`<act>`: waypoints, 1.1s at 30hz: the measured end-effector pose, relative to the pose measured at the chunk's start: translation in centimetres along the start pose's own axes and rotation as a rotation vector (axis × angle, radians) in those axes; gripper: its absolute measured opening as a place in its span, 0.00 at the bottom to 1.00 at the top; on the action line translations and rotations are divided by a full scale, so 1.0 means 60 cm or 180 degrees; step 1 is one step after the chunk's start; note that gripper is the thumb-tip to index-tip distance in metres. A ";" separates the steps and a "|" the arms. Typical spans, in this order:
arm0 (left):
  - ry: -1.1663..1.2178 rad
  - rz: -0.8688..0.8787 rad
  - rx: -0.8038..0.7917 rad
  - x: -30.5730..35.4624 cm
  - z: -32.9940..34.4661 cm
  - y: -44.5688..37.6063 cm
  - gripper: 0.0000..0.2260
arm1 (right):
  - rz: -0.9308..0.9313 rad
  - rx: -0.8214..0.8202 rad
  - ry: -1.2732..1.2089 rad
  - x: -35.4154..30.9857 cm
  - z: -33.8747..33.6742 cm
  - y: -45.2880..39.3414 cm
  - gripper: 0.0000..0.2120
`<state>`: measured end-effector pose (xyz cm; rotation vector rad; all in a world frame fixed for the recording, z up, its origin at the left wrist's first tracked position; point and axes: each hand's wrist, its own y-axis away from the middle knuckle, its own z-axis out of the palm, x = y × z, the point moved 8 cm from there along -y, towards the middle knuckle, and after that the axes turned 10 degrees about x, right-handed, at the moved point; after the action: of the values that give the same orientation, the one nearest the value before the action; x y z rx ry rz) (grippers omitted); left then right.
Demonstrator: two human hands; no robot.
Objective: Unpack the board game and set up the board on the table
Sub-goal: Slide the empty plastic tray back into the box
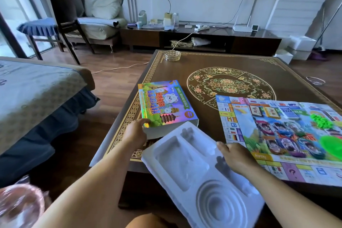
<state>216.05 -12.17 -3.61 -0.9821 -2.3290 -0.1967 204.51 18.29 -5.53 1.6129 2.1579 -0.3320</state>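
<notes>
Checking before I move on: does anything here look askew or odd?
The board overhangs the table's near edge, with loose pieces piled on it. The white tray, held by the right hand, hangs off the table.

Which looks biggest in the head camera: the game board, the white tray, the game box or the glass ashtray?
1. Game board
2. White tray, though it is nearest the camera, so unsure
3. Game box
4. Glass ashtray, farthest away

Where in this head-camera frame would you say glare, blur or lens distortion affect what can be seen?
Head view: the game box lid throws holographic rainbow glare; the clear object at bottom left is blurred; wide-angle distortion bends the table edges and walls; window daylight washes out the far left; the white tray and both hands stay fairly sharp.
</notes>
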 end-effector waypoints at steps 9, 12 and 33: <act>-0.0082 -0.0021 0.0000 -0.006 0.013 -0.016 0.17 | 0.0155 -0.0230 0.0068 -0.017 -0.001 -0.022 0.24; -0.0195 0.0028 0.0016 -0.003 0.013 -0.021 0.15 | 0.0176 -0.0319 0.0285 -0.030 -0.017 -0.038 0.24; -0.0067 0.0086 -0.0118 0.008 0.022 -0.039 0.18 | 0.0932 0.0365 0.0241 -0.024 0.000 -0.102 0.27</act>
<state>213.55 -13.10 -4.21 -1.0381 -2.3375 -0.2201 199.01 15.26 -5.22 2.0037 1.9479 -0.3122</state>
